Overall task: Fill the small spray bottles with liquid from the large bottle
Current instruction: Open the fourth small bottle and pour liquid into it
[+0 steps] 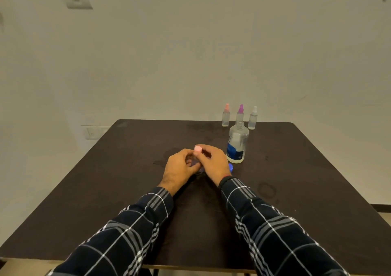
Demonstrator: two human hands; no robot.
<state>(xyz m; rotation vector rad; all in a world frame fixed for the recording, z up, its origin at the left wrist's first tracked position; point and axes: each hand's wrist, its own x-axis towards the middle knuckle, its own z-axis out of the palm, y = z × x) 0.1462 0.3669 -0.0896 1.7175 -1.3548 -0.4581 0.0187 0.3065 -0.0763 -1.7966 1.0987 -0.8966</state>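
Pink-capped small spray bottle (198,148) on counter (105,180); left hand (179,168) grips its body, right hand (213,163) pinches its neck. Clear plastic, judged light, slick; hold body low; large bottle (237,144) just beyond right hand

Left hand (178,169) and right hand (213,162) hide most of the pink-capped bottle (198,148) between them.

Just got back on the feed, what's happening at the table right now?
A person's left hand and right hand both grip a pink-capped small bottle at the middle of the table. The large bottle stands just right of it, apparently uncapped, with a blue cap lying by the right wrist. Three more spray bottles stand at the far edge.
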